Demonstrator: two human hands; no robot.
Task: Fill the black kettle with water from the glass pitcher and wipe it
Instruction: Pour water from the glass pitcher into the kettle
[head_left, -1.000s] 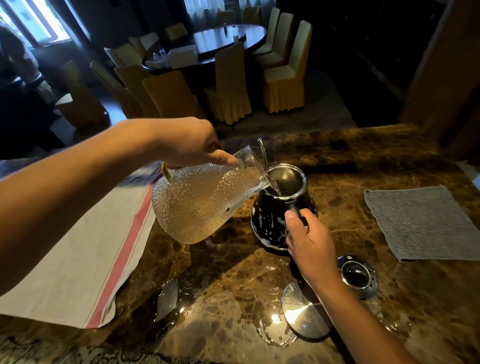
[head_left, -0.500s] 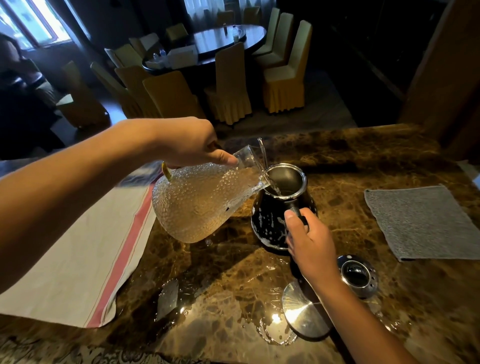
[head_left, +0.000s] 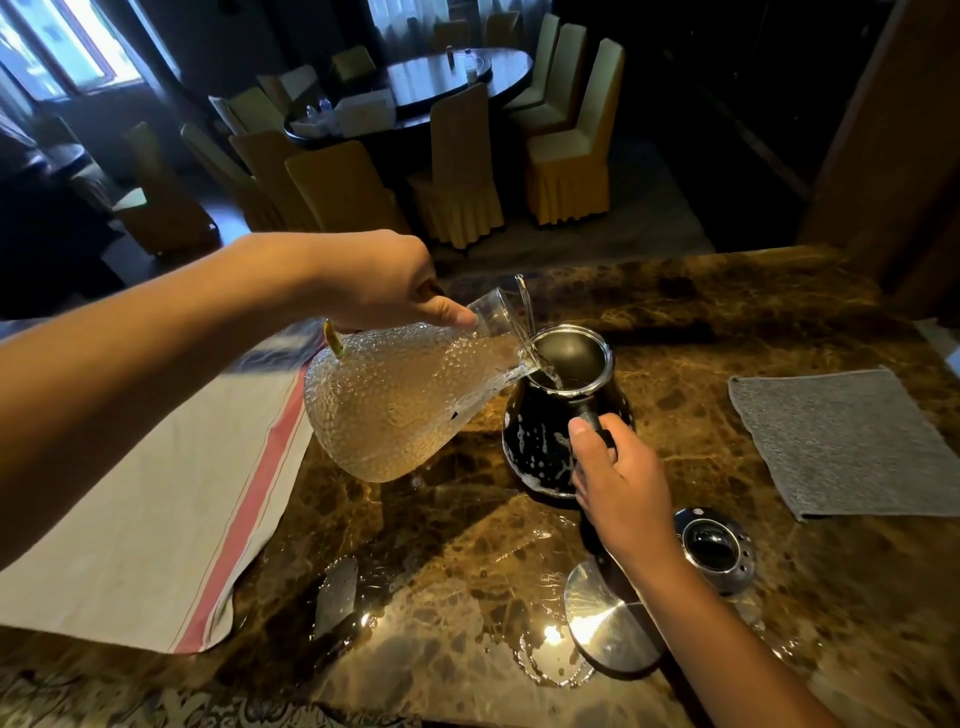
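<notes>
The black kettle (head_left: 540, 441) stands uncovered on the brown marble counter (head_left: 727, 332), its side flecked with white suds. My right hand (head_left: 618, 478) grips its handle. My left hand (head_left: 384, 283) holds the neck of the bumpy glass pitcher (head_left: 395, 400), tipped to the right above the counter. The spout rests over the kettle's steel rim, and water runs from it into the opening. A grey cloth (head_left: 841, 441) lies flat to the right of the kettle.
A white towel with a red stripe (head_left: 156, 519) covers the counter's left side. A round steel disc (head_left: 608, 623) and the kettle's lid (head_left: 717, 548) lie near my right forearm. Puddles shine on the marble in front. Yellow-covered chairs ring a dark table beyond.
The pitcher's base has risen slightly, so it tips a little more. Both hands and the kettle stay where they were while water keeps flowing.
</notes>
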